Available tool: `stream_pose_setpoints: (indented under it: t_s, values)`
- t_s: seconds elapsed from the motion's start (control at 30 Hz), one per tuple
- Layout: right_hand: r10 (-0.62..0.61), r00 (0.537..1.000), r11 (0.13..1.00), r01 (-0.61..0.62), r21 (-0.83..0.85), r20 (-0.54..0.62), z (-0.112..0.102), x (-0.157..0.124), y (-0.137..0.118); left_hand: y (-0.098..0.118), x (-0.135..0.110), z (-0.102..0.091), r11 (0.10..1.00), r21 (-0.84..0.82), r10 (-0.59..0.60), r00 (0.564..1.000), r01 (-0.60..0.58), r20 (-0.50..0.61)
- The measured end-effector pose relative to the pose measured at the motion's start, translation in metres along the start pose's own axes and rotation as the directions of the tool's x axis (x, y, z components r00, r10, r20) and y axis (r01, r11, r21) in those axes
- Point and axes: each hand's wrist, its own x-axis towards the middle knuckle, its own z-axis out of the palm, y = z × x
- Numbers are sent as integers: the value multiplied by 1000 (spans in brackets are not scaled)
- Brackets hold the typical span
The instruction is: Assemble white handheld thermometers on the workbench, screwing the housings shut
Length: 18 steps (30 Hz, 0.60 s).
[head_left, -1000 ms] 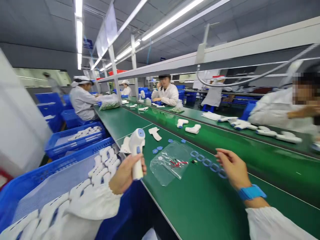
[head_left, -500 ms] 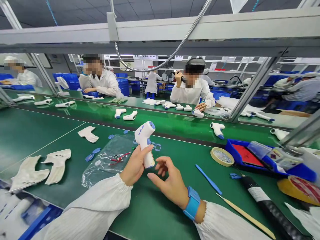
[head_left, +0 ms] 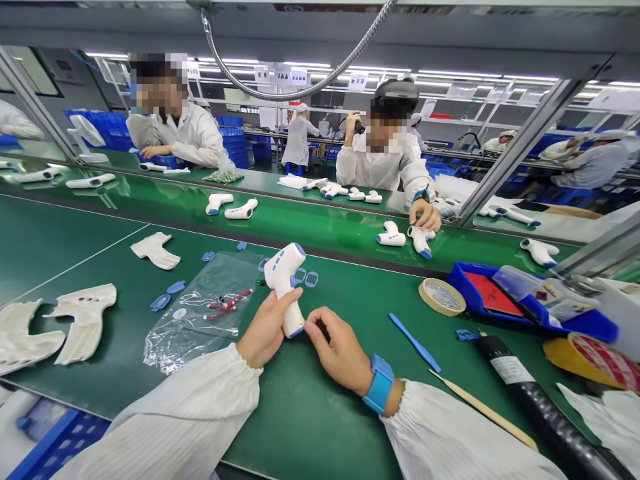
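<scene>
My left hand (head_left: 264,328) is wrapped round the handle of a white forehead thermometer (head_left: 284,279) with blue buttons and a blue tip, held upright over the green bench. My right hand (head_left: 338,349), with a blue wrist strap, has its fingers curled and its fingertips touch the thermometer's handle base. A clear plastic bag (head_left: 206,308) with small red-wired parts lies just left of the thermometer. Blue ring-shaped parts (head_left: 306,278) lie behind it.
White shell halves (head_left: 84,320) lie at the left. A blue stick (head_left: 414,341), tape roll (head_left: 442,296), blue tray (head_left: 505,301), black cylinder (head_left: 530,397) and wooden stick (head_left: 483,411) lie at the right. Finished thermometers (head_left: 391,235) sit on the green conveyor (head_left: 320,230); a co-worker's hand (head_left: 425,215) rests there.
The view swung right from the blue crate to the bench. My left hand carried the thermometer in front of me, and my right hand came in and closed on its handle base.
</scene>
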Motion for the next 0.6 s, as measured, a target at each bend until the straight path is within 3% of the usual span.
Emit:
stream_pose_setpoints:
  t_s: [0.3,0.6]
  values:
    - [174,982,922,-188,338,74,6,2,6,2,0,-1,999,-37,-31,999,32,37]
    - [254,955,804,-295,517,151,9,3,3,4,0,-3,992,-120,-7,986,27,166]
